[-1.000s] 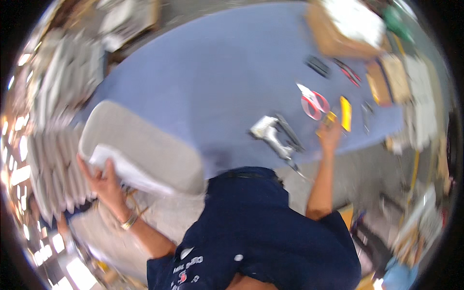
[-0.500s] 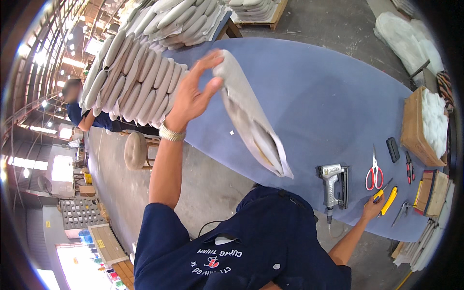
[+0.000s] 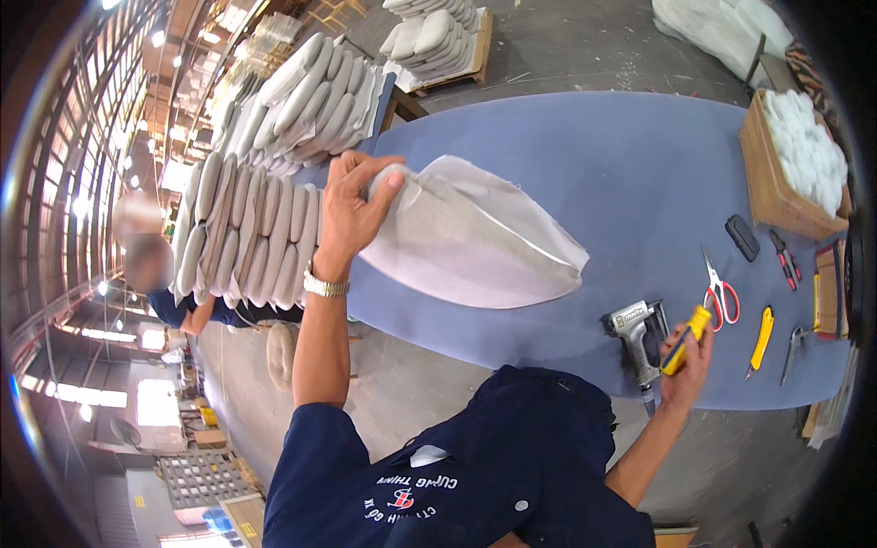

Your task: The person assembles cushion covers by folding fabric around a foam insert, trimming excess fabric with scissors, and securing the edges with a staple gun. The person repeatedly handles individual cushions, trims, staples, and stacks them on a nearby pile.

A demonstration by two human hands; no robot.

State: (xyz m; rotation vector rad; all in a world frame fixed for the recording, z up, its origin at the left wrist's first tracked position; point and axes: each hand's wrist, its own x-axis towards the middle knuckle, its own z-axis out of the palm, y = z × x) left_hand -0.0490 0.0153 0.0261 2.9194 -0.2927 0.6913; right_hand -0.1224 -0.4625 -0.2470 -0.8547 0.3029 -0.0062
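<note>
My left hand (image 3: 358, 208) grips one rounded end of a light grey fabric-covered cushion (image 3: 448, 251), thumb on the near side. The cushion tilts above the blue-grey table (image 3: 630, 164), and loose pale fabric edges part along its far side. In my right hand (image 3: 690, 373) is a yellow-and-blue-handled screwdriver (image 3: 685, 343), fingers wrapped round the handle; its shaft cannot be made out. Just left of that hand a silver-and-black staple gun (image 3: 632, 340) lies on the table. Red-handled scissors (image 3: 722, 300) rest beyond the same hand.
Right side of the table: yellow utility knife (image 3: 761, 336), black case (image 3: 742, 237), red-and-black pliers (image 3: 786, 260), grey metal tool (image 3: 793, 354), cardboard box (image 3: 776, 187) of white stuffing. Stacked grey cushions (image 3: 247, 233) stand at left, near a co-worker (image 3: 174, 297) and a round-seated stool (image 3: 280, 356).
My right hand has lifted the screwdriver from beside the utility knife and brought it left, toward the staple gun. The cushion has turned in my left hand, showing its broad face. The view has shifted.
</note>
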